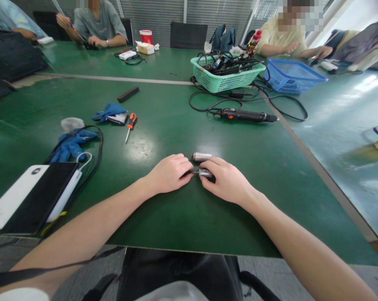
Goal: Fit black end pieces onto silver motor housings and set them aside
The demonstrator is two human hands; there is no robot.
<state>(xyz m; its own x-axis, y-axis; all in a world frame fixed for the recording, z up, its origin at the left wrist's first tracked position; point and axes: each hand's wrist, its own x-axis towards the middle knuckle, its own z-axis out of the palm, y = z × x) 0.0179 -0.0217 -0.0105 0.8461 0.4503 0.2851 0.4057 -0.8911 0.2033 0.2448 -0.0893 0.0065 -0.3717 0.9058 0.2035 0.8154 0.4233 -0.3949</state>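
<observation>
My left hand point(168, 173) and my right hand point(226, 180) rest close together on the green tabletop point(163, 221). My right fingers curl around a short metal cylinder point(206, 172), partly hiding it. A thin metal shaft point(195, 172) runs from it towards my left fingertips, which pinch a small dark part point(187, 173) that is mostly hidden. Just beyond my hands, a second silver cylinder point(202, 156) lies on the table, apart from both hands.
An electric screwdriver point(243, 115) lies on its side, its black cord looping to the right. Nearby stand a green basket of cables point(228, 79) and a blue basket point(291, 77). An orange-handled screwdriver point(130, 125), blue gloves point(72, 144) and a white power bank point(65, 196) lie left. Co-workers sit beyond.
</observation>
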